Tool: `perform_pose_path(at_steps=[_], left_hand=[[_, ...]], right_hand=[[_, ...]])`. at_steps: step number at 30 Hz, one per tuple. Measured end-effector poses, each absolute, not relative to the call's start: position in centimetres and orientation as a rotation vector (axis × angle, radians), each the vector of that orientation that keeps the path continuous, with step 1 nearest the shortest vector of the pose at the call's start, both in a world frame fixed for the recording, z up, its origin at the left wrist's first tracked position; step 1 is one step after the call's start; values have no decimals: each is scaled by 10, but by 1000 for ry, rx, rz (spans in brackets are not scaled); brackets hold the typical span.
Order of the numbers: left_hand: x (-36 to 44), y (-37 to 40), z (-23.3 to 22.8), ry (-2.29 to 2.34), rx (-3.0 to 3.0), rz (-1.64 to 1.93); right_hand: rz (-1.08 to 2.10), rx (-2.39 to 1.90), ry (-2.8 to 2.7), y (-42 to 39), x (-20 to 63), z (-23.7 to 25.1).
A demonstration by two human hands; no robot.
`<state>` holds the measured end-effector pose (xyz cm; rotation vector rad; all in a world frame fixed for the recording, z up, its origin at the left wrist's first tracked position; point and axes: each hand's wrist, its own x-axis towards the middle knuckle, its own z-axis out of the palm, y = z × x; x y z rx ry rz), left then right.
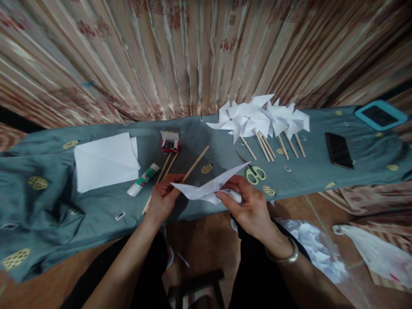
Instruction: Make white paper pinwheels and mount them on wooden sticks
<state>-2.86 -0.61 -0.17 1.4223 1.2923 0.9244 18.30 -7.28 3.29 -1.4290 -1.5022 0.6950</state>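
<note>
Both hands hold a folded white paper sheet (209,187) above the front edge of the cloth-covered table (48,201). My left hand (164,197) pinches its left end. My right hand (247,204) grips its right part from below, thumb on top. One pointed corner of the paper sticks up to the right. A few wooden sticks (180,169) lie just behind my left hand, beside a glue tube (143,180).
A stack of white paper (104,161) lies at the left. A small red box of pins (170,142) stands behind the sticks. Several finished white pinwheels (257,118), green scissors (254,173), a black phone (338,150) and a blue-cased tablet (380,114) lie at the right. Plastic bags (373,253) lie on the floor.
</note>
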Motion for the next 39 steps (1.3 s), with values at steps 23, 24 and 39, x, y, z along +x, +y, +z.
perform_pose_path(at_steps=[23, 24, 39], left_hand=[[-10, -39, 14, 1173, 1157, 842], [-11, -40, 13, 1168, 1173, 843], [-18, -34, 29, 1068, 1344, 858]], right_hand=[[-23, -1291, -1850, -82, 200, 60], [-29, -1287, -1841, -83, 201, 60], [64, -1238, -1848, -86, 204, 59]])
